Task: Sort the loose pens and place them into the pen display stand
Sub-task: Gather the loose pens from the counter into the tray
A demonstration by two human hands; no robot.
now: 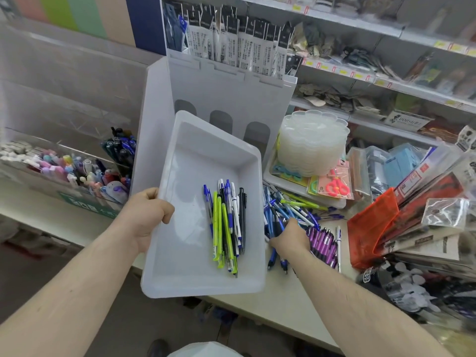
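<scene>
My left hand (148, 215) grips the left rim of a white plastic tray (190, 161) and holds it tilted above the counter edge. Several pens (228, 222), yellow-green, blue, white and black, lie bunched along the tray's right side. Just right of the tray, my right hand (289, 238) grips a bundle of blue pens (277, 215) from the loose pile on the counter. Purple pens (324, 243) lie beside that hand. The white pen display stand (219, 88) rises behind the tray, with packaged refills in its top slots.
A clear box of mixed pens (77, 171) stands at the left. Stacked clear palettes (313, 143) and packaged scissors (334, 186) sit in a tray on the right. An orange pouch (371, 225) and packaged goods crowd the far right. Shelves run behind.
</scene>
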